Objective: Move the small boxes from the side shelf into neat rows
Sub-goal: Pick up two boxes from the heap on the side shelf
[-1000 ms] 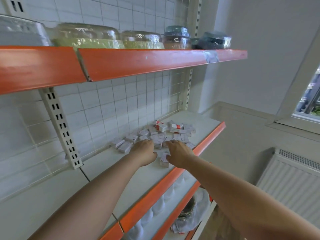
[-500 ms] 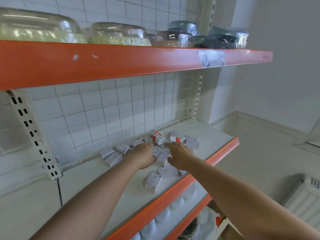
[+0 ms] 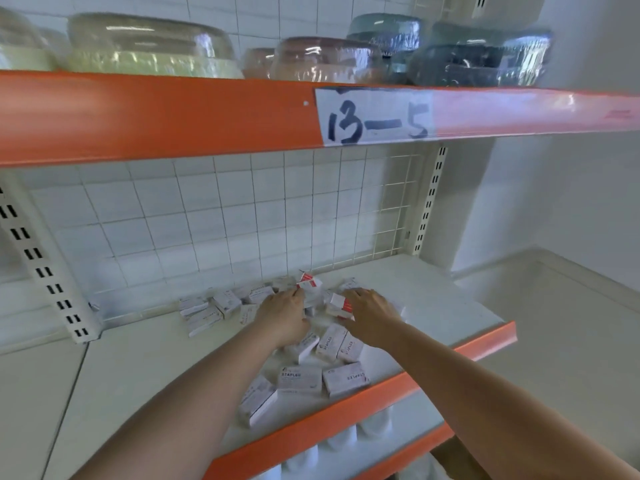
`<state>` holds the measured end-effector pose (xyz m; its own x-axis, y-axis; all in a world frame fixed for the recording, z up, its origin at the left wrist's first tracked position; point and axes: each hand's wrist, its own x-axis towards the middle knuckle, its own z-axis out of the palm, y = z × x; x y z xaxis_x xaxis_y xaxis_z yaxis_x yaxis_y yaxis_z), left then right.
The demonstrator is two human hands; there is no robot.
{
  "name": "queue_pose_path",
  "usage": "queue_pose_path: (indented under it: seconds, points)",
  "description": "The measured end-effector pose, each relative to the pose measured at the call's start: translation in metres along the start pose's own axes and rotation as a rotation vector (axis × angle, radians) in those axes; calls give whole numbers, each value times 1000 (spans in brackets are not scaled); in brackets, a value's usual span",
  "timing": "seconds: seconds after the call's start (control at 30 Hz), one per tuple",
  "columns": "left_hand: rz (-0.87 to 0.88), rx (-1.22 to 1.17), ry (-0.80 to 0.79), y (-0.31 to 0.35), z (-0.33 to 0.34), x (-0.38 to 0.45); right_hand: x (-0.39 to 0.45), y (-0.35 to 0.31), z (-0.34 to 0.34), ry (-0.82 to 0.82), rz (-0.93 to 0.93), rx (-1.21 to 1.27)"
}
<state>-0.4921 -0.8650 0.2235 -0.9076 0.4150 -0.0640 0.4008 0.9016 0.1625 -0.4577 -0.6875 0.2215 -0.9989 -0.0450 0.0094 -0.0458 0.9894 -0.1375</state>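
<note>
Two hands work among the small boxes [image 3: 300, 378] heaped on the white shelf [image 3: 433, 306]. Nearest boxes read "STAPLES"; other print is too blurred. The left hand [image 3: 285, 315] pinches a red-and-white box [image 3: 309, 285] at its fingertips; the right hand [image 3: 369, 311] curls around another red-ended box [image 3: 338, 304]. Above, a taped label [image 3: 374, 116] on the orange shelf edge [image 3: 156, 116] reads "13-5".
</note>
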Motion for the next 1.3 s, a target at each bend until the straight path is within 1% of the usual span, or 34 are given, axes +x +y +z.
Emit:
queue_pose_path:
  seconds: [0.2,0.33,0.5,0.63,0.87,1.1,1.3]
  points:
    - [-27,31,12,5,3,23,17,14,3,-44,-39,31]
    - [0,36,-22,7,4,35,21,16,4,-45,-41,60]
    - [50,62,-70,11,5,46,25,16,5,-25,-58,15]
    - [72,112,-24,8,7,53,26,18,8,-44,-54,-10]
    - [87,198,29,3,1,55,27,17,7,-42,-61,17]
    - [87,165,62,-3,-2,52,25,12,5,-39,-54,64]
    - [84,164,73,-5,-6,46,24,8,0,-38,-44,189]
